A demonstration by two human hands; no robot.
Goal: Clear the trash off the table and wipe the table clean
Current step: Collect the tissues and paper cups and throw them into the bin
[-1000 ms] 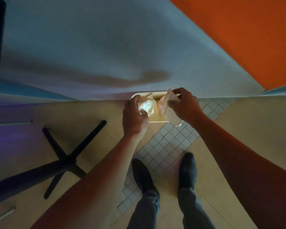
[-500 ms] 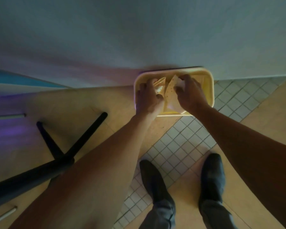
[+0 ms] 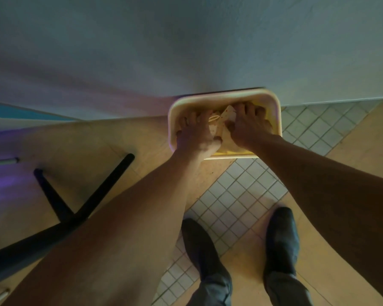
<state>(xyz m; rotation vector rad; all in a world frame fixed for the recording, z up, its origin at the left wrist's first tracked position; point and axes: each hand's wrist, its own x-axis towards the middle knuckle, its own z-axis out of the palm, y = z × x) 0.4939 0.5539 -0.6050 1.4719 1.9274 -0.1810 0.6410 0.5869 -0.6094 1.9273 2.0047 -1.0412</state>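
A pale yellow bin (image 3: 277, 120) stands on the floor against a grey wall. Crumpled paper trash (image 3: 222, 122) with red specks lies inside it. Both my hands are down in the bin. My left hand (image 3: 195, 134) lies on the left side of the trash with its fingers spread and straight, pressing down. My right hand (image 3: 250, 127) presses on the right side, fingers stretched toward the far wall of the bin. The paper shows only in the gap between the hands; the rest is hidden under them.
A black cross-shaped table base (image 3: 75, 208) stands on the floor at the left. My two black shoes (image 3: 199, 246) stand on a strip of small white tiles (image 3: 241, 195) just in front of the bin. The grey wall (image 3: 186, 51) fills the top.
My hands went from holding the paper above the bin to pushing it down inside. The view has moved closer over the bin, and the fingers have straightened out.
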